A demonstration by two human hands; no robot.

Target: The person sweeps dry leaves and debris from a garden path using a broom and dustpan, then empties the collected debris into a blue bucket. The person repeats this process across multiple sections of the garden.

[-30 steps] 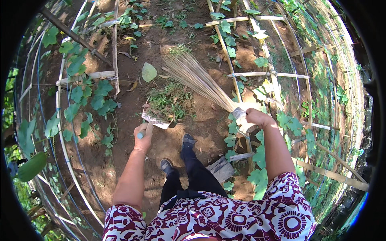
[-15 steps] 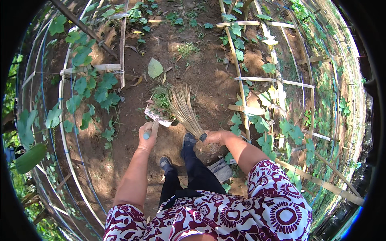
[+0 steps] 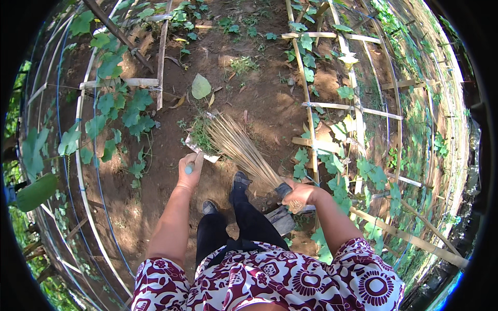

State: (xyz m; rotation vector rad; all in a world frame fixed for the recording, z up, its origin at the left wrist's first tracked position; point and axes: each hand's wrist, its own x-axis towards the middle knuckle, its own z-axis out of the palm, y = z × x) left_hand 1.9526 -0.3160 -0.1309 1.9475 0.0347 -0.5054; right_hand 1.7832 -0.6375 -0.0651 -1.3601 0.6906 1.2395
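Right hand (image 3: 300, 193) fist closed around the bound end of a stick broom (image 3: 241, 147), a bundle of thin pale twigs. Broom fans out to the far left from the hand, tips down on the bare dirt ground (image 3: 259, 88). Tips lie on or just beside a small heap of green weeds (image 3: 198, 136).

Left hand (image 3: 190, 170) closed around a light blue handle; only a short bit of the handle shows between the fingers. Handle leads to a flat pale dustpan (image 3: 199, 151) on the ground, its edge against the weed heap. Cannot tell the pan's full shape, the weeds and broom cover part of it.

Hands are apart, left hand a bit farther than the right, with the broom running between them.

Person stands, dark trousers, two dark shoes (image 3: 239, 180) on the dirt, right foot just under the broom bundle. Patterned maroon and white top at the near edge.

A large fallen leaf (image 3: 201, 86) lies on the dirt farther out. Bamboo trellis frames (image 3: 306, 88) with climbing green vines (image 3: 124, 111) stand left and right of the dirt path. A grey block (image 3: 282, 220) sits near the right foot.
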